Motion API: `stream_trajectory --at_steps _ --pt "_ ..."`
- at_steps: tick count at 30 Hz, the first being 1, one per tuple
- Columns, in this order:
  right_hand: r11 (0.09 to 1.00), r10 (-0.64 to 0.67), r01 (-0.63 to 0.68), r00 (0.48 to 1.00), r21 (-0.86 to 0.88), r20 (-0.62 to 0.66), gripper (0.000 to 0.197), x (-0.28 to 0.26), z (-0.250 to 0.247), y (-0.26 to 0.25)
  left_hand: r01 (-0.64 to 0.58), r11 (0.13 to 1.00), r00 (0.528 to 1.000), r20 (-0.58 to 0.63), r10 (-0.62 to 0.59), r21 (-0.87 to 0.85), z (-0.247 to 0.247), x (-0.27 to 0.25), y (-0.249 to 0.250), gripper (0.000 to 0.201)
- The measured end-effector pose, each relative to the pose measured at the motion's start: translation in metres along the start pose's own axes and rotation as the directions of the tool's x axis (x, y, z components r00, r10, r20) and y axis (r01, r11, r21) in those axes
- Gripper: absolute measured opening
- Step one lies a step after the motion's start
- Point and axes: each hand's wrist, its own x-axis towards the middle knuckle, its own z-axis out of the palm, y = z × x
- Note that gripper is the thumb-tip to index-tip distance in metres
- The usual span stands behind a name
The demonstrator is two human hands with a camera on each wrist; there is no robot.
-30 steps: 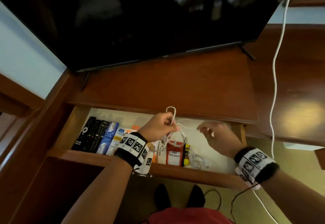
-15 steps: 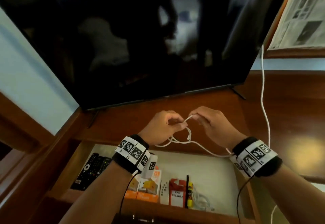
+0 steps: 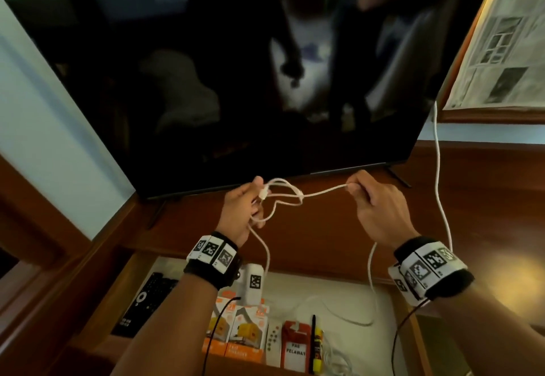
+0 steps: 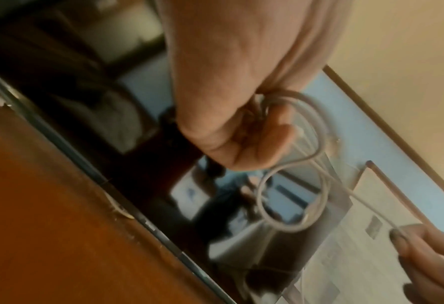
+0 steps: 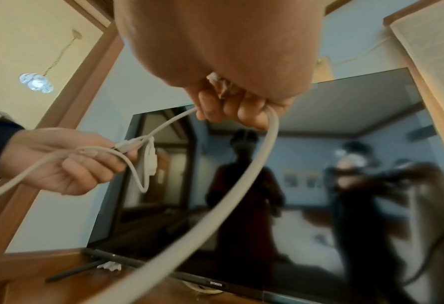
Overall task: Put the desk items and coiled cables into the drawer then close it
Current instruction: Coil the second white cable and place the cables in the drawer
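White cable stretches between both hands above the desk, in front of the television. The left hand grips its loops; the right hand pinches the strand. Below, the drawer stands open.

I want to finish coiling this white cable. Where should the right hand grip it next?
Probably the slack hanging below the right hand, coming from above. The white cable runs taut to the loops the left hand pinches, then droops into the drawer.
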Motion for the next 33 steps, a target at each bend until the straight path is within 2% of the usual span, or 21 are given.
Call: stream_trajectory --at_steps 2,4,6,8,9,10,11,12,14,15,17,18,20,22,23,25,26,27,28,30,33 --pt "0.993 0.044 -0.036 0.997 0.109 -0.067 0.018 -0.002 0.001 -0.001 0.024 0.998 0.985 -0.175 -0.013 0.064 -0.007 0.006 -0.01 0.035" --pt "0.968 0.085 -0.052 0.988 0.244 -0.127 0.02 -0.002 -0.001 0.0 0.081 0.952 0.971 -0.241 -0.009 0.294 -0.015 0.009 -0.022 0.035" --pt "0.958 0.081 -0.039 0.987 0.283 -0.136 0.021 0.0 -0.004 -0.003 0.139 0.843 0.987 -0.147 -0.072 0.52 -0.018 0.008 -0.032 0.036" --pt "0.962 0.056 -0.029 0.994 0.272 -0.093 0.021 0.004 -0.003 -0.007 0.147 0.654 0.986 -0.056 -0.159 0.742 -0.016 0.005 -0.034 0.038" --pt "0.964 0.049 -0.03 0.997 0.264 -0.067 0.021 0.007 -0.003 -0.01 0.122 0.56 0.987 -0.042 -0.155 0.82 -0.013 0.005 -0.034 0.045" --pt "0.967 0.046 -0.033 0.998 0.252 -0.045 0.02 0.009 -0.001 -0.012 0.089 0.519 0.994 -0.04 -0.104 0.85 -0.008 0.005 -0.032 0.057" --pt "0.971 0.046 -0.038 0.999 0.236 -0.028 0.019 0.012 0.0 -0.015 0.044 0.565 0.999 -0.03 -0.034 0.824 -0.001 0.002 -0.026 0.072" --pt "0.975 0.048 -0.043 0.999 0.219 -0.019 0.018 0.015 0.001 -0.017 0.0 0.687 1.0 -0.018 0.02 0.727 0.008 0.0 -0.019 0.084" --pt "0.98 0.068 -0.062 0.997 0.188 -0.027 0.017 0.021 0.002 -0.02 -0.072 0.914 0.996 0.076 0.045 0.399 0.026 -0.007 0.001 0.095" --pt "0.981 0.087 -0.078 0.995 0.177 -0.04 0.017 0.024 0.001 -0.02 -0.05 0.972 0.987 0.162 0.013 0.227 0.032 -0.009 0.011 0.1" --pt "0.975 0.124 -0.111 0.991 0.191 -0.057 0.016 0.03 0.0 -0.019 0.049 0.997 0.939 0.343 -0.027 -0.057 0.038 -0.014 0.026 0.103" --pt "0.969 0.139 -0.124 0.989 0.213 -0.056 0.016 0.032 -0.001 -0.018 0.103 0.985 0.903 0.428 -0.033 -0.14 0.039 -0.017 0.032 0.097" --pt "0.955 0.174 -0.154 0.983 0.254 -0.059 0.016 0.036 -0.004 -0.014 0.132 0.984 0.846 0.53 -0.049 -0.12 0.039 -0.021 0.04 0.069" --pt "0.923 0.251 -0.208 0.963 0.325 -0.095 0.017 0.04 -0.009 -0.009 0.043 0.996 0.796 0.6 -0.083 0.08 0.038 -0.024 0.042 0.045" --pt "0.9 0.294 -0.235 0.949 0.367 -0.112 0.017 0.041 -0.012 -0.007 -0.016 0.973 0.782 0.609 -0.13 0.229 0.038 -0.025 0.041 0.04" --pt "0.874 0.332 -0.257 0.936 0.412 -0.12 0.018 0.042 -0.016 -0.004 -0.139 0.827 0.805 0.549 -0.226 0.545 0.041 -0.026 0.036 0.04" --pt "0.878 0.319 -0.25 0.941 0.409 -0.109 0.018 0.042 -0.016 -0.005 -0.182 0.753 0.821 0.519 -0.238 0.632 0.045 -0.027 0.033 0.038" --pt "0.887 0.296 -0.236 0.95 0.398 -0.096 0.019 0.041 -0.016 -0.008 -0.202 0.724 0.833 0.504 -0.227 0.66 0.049 -0.027 0.027 0.034" --pt "0.896 0.275 -0.219 0.957 0.387 -0.095 0.019 0.041 -0.015 -0.011 -0.206 0.731 0.845 0.495 -0.202 0.65 0.055 -0.028 0.022 0.029" --pt "0.903 0.278 -0.211 0.951 0.374 -0.135 0.019 0.041 -0.013 -0.014 -0.15 0.821 0.892 0.434 -0.129 0.552 0.062 -0.026 0.015 0.031" --pt "0.917 0.305 -0.245 0.94 0.314 -0.156 0.014 0.042 -0.014 -0.01 -0.013 0.98 0.939 0.338 -0.057 0.201 0.059 -0.017 0.011 0.037"
